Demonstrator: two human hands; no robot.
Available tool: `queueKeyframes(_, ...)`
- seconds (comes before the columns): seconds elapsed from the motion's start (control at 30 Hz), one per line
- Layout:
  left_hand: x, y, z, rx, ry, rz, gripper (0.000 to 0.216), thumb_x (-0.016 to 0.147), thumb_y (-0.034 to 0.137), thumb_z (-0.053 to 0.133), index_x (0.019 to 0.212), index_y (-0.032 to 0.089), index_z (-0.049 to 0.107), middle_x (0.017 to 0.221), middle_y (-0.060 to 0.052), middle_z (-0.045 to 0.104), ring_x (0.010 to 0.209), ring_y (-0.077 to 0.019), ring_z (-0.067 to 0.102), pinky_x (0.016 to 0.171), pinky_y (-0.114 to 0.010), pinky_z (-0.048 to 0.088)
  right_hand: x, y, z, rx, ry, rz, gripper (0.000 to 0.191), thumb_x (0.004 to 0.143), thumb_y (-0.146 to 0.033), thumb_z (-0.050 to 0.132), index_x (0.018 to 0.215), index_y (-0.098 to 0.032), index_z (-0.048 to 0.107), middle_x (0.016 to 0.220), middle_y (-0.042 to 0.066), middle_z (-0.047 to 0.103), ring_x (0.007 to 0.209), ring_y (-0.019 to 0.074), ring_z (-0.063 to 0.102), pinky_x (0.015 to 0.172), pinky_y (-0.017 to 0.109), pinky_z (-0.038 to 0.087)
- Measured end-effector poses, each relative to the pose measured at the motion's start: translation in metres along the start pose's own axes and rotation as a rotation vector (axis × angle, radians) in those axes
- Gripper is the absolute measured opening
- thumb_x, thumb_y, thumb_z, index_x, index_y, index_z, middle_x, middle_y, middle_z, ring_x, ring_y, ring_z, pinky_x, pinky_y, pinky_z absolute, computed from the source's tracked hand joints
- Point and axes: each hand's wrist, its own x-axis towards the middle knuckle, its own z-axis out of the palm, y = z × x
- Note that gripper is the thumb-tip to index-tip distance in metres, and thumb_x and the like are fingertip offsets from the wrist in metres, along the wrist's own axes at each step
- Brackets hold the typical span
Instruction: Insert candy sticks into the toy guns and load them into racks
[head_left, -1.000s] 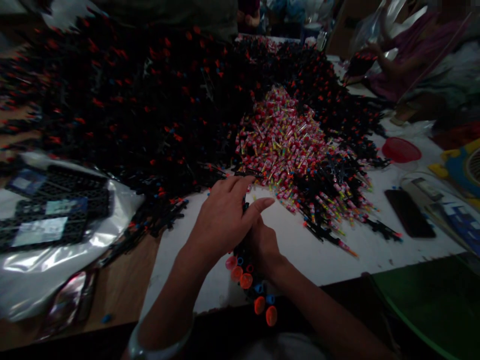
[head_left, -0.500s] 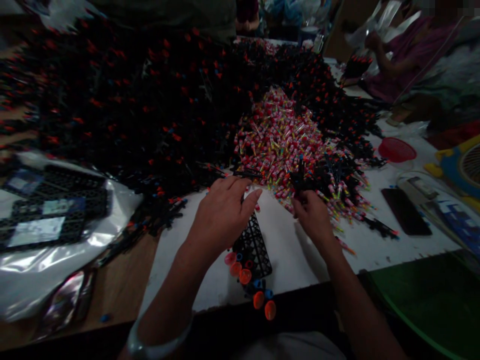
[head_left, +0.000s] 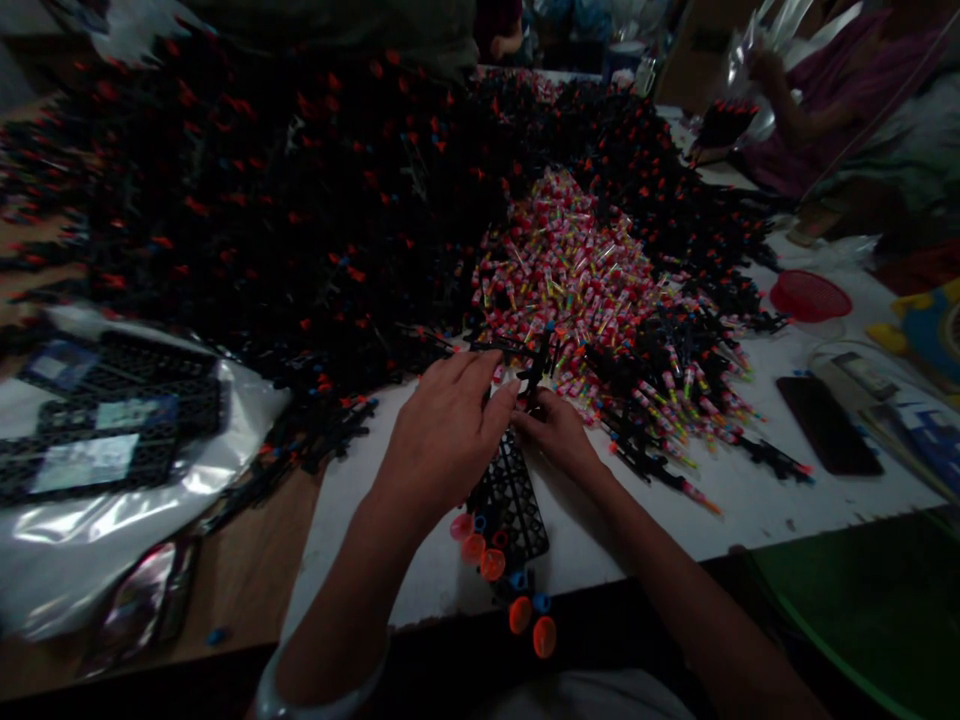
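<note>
My left hand (head_left: 448,432) lies palm down over the top of a black lattice rack (head_left: 512,500) on the white table (head_left: 600,520), fingers curved against it. Orange and blue round caps (head_left: 517,610) hang from the rack's near end over the table edge. My right hand (head_left: 559,430) is closed on a small black plastic piece (head_left: 534,372), held at the rack's far end, touching my left fingertips. Just beyond lies a heap of pink wrapped candy sticks (head_left: 577,280).
A huge pile of black pieces with red tips (head_left: 262,200) covers the table's far and left side. Filled racks in a clear bag (head_left: 112,430) lie at left. A phone (head_left: 829,438) and a red bowl (head_left: 810,297) sit at right. Another person (head_left: 810,90) works at far right.
My right hand went out to the candy heap's edge, took a black piece, and has come back to the rack beside my left hand. The left hand stayed on the rack.
</note>
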Motion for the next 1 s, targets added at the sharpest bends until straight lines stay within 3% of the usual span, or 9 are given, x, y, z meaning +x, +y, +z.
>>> queueKeyframes(0.07, 0.000, 0.000, 0.000, 0.004, -0.003, -0.001, 0.049, 0.094, 0.041, 0.028, 0.128, 0.014, 0.050, 0.127, -0.011, 0.055, 0.120, -0.0243, 0.046, 0.104, -0.041, 0.034, 0.006, -0.003, 0.002, 0.090, -0.018, 0.048, 0.026, 0.077, -0.045, 0.059, 0.083, -0.022, 0.049, 0.069, -0.003, 0.060, 0.055, 0.0125, 0.060, 0.050, 0.024, 0.049)
queueKeyframes(0.2, -0.001, -0.001, 0.000, 0.011, -0.003, -0.004, 0.050, 0.094, 0.042, 0.028, 0.129, 0.013, 0.048, 0.129, -0.011, 0.054, 0.120, -0.0245, 0.046, 0.105, -0.041, 0.034, 0.016, -0.005, -0.001, 0.020, 0.158, 0.086, 0.026, 0.077, -0.044, 0.059, 0.085, -0.022, 0.046, 0.060, -0.005, 0.057, 0.047, 0.0115, 0.058, 0.043, 0.022, 0.048)
queueKeyframes(0.4, -0.002, 0.000, 0.000, -0.002, 0.002, -0.017, 0.049, 0.094, 0.041, 0.028, 0.129, 0.014, 0.048, 0.130, -0.011, 0.053, 0.121, -0.0243, 0.045, 0.105, -0.041, 0.033, 0.012, -0.003, 0.001, 0.024, 0.019, -0.033, 0.024, 0.079, -0.037, 0.054, 0.095, -0.022, 0.046, 0.078, -0.001, 0.062, 0.065, 0.0139, 0.062, 0.058, 0.027, 0.052)
queueKeyframes(0.57, -0.002, 0.000, -0.001, -0.002, -0.006, -0.020, 0.050, 0.094, 0.041, 0.028, 0.130, 0.013, 0.047, 0.131, -0.011, 0.052, 0.122, -0.0242, 0.044, 0.106, -0.040, 0.032, 0.015, -0.006, 0.005, -0.057, 0.069, -0.052, 0.019, 0.078, -0.036, 0.054, 0.091, -0.023, 0.049, 0.084, 0.001, 0.062, 0.082, 0.0161, 0.060, 0.070, 0.028, 0.050)
queueKeyframes(0.7, -0.002, 0.000, 0.000, 0.002, 0.000, -0.029, 0.050, 0.094, 0.041, 0.028, 0.130, 0.012, 0.047, 0.131, -0.011, 0.052, 0.122, -0.0245, 0.044, 0.106, -0.040, 0.032, 0.017, -0.007, 0.006, 0.037, 0.001, -0.038, 0.017, 0.073, -0.035, 0.057, 0.083, -0.023, 0.051, 0.077, 0.000, 0.062, 0.074, 0.0161, 0.060, 0.065, 0.028, 0.050)
queueKeyframes(0.83, -0.002, 0.000, 0.000, 0.000, 0.011, -0.024, 0.050, 0.094, 0.041, 0.029, 0.132, 0.013, 0.045, 0.132, -0.011, 0.052, 0.122, -0.0244, 0.044, 0.106, -0.040, 0.033, 0.015, -0.006, 0.007, 0.098, 0.050, 0.007, 0.024, 0.070, -0.040, 0.062, 0.081, -0.021, 0.053, 0.073, 0.000, 0.061, 0.061, 0.0150, 0.059, 0.057, 0.027, 0.049)
queueKeyframes(1.0, -0.002, 0.001, -0.001, -0.010, 0.008, -0.036, 0.052, 0.093, 0.042, 0.030, 0.138, 0.017, 0.037, 0.132, -0.011, 0.052, 0.122, -0.0250, 0.044, 0.104, -0.041, 0.035, 0.016, -0.004, 0.013, -0.005, 0.054, 0.028, 0.023, 0.072, -0.041, 0.061, 0.081, -0.022, 0.052, 0.063, -0.002, 0.057, 0.055, 0.0152, 0.057, 0.051, 0.026, 0.047)
